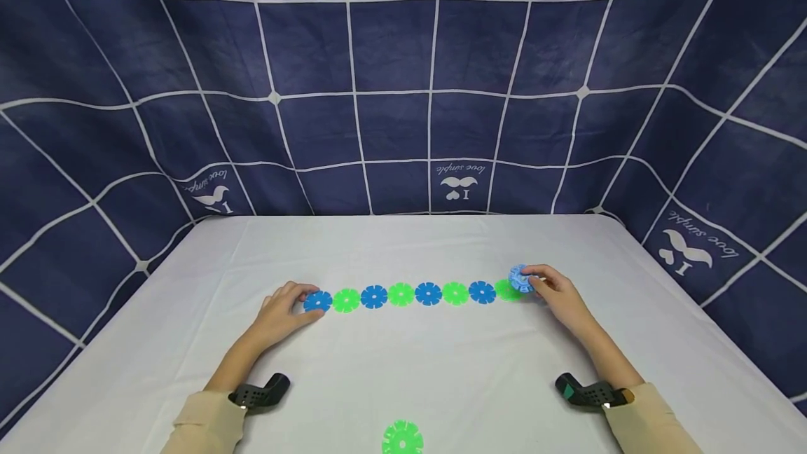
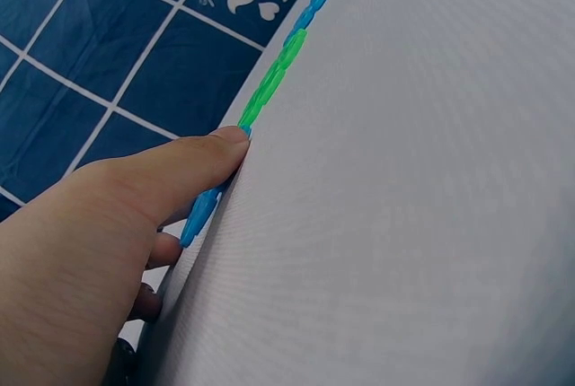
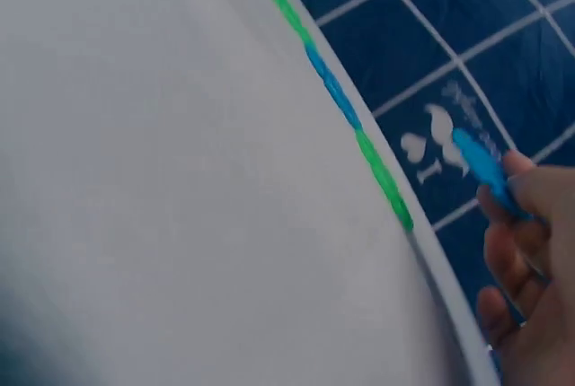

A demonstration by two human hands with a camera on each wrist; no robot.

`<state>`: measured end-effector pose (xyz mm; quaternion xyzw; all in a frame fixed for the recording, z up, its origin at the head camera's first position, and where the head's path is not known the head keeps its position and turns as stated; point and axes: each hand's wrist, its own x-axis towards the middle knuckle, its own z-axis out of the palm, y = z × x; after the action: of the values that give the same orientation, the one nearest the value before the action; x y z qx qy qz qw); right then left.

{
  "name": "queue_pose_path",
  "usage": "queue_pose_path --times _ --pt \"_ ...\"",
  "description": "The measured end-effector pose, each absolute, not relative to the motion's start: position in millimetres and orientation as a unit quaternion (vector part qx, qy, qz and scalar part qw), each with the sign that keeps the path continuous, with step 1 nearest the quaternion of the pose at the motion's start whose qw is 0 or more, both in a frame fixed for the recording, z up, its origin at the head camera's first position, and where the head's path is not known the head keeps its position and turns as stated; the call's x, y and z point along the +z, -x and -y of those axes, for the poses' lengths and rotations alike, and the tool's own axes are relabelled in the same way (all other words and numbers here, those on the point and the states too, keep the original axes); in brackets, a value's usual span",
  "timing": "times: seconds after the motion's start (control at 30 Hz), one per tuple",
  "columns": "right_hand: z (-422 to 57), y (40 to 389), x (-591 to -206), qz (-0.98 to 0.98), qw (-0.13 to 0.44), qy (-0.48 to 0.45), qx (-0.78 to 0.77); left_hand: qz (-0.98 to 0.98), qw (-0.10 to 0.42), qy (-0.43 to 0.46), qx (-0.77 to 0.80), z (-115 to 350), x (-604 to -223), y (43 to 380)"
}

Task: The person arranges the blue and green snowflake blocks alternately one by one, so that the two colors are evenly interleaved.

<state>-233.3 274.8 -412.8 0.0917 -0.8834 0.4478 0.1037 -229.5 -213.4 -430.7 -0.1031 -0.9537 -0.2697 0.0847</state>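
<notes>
Notched plastic discs, blue and green in turn, lie in a row across the white table. My left hand [image 1: 280, 314] is at the row's left end and grips the edges of the end blue disc [image 1: 318, 301] between thumb and fingers; in the left wrist view the thumb [image 2: 211, 157] covers part of it. At the other end my right hand [image 1: 557, 294] pinches a loose blue disc [image 1: 520, 279], raised above the table. From the head, this disc overlaps the last green disc [image 1: 506, 291]; the right wrist view shows the held blue disc [image 3: 482, 162] apart from the row.
A single green disc [image 1: 402, 438] lies at the table's near edge, cut off by the frame. Dark blue checked cloth [image 1: 397, 125] hangs behind and beside the white table [image 1: 410, 363]. Each wrist wears a black strap with a camera [image 1: 261, 392].
</notes>
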Motion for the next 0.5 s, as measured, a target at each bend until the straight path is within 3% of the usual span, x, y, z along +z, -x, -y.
queue_pose_path --times 0.17,0.5 --pt "-288 237 -425 0.907 0.146 -0.04 0.393 0.954 0.082 0.104 -0.269 213 -431 229" --pt "-288 238 -431 0.938 0.133 -0.045 0.318 0.953 0.082 0.105 -0.273 214 -430 228"
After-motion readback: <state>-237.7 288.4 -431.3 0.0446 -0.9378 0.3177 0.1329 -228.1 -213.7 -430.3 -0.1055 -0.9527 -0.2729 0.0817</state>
